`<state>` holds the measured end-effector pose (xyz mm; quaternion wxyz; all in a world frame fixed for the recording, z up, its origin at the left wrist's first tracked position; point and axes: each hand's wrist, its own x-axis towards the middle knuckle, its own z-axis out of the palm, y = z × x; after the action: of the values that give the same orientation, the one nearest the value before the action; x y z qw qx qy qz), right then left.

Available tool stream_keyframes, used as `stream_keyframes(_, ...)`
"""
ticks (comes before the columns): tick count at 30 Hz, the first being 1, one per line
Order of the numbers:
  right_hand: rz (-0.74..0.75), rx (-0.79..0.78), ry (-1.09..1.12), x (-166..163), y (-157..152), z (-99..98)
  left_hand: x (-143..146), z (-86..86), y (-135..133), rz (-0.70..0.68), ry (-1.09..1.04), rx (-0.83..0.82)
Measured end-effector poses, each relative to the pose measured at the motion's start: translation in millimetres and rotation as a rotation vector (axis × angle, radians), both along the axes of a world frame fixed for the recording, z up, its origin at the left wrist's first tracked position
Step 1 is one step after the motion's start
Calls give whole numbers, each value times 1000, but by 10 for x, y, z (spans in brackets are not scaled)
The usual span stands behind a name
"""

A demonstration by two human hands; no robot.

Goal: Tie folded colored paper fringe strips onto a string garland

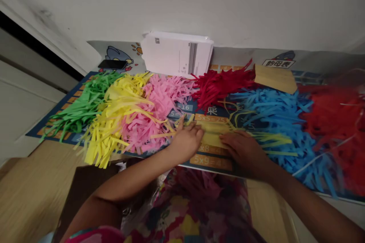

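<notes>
White wall behind, our left hand and right hand lie apart on yellow paper; their grip we cannot tell. Probably we smooth it; next needs even pressure.

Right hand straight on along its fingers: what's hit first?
The yellow fringed paper, which the right hand appears to touch; beyond it, probably the left hand, though depth is unclear.

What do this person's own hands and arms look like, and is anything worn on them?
The left hand and right hand show no gloves, and both forearms are uncovered. A bright pink sleeve with some blue-green ends above the left elbow; no right sleeve is in view.
</notes>
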<state>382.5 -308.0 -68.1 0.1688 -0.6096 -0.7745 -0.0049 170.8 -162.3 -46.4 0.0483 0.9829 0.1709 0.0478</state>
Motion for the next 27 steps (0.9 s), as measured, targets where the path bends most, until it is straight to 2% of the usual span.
stream_keyframes(3,19,49,-4,63,12,-61,-44,101,-52,-24,-77,46)
stream_keyframes(6,-14,-2,40,99,44,-17,-19,62,-71,-100,-98,-7)
stream_keyframes(10,-156,-170,217,163,115,53,51,-42,132,56,-81,-186)
stream_keyframes(14,-322,-288,253,203,272,102,161,31,370,148,-45,-322)
stream_keyframes(19,-488,-347,118,182,472,113,336,114,419,266,87,-263)
stream_keyframes(23,-486,-291,39,195,530,49,379,72,400,302,139,-238)
stream_keyframes(27,-456,-220,84,244,562,-27,354,11,409,279,131,-192)
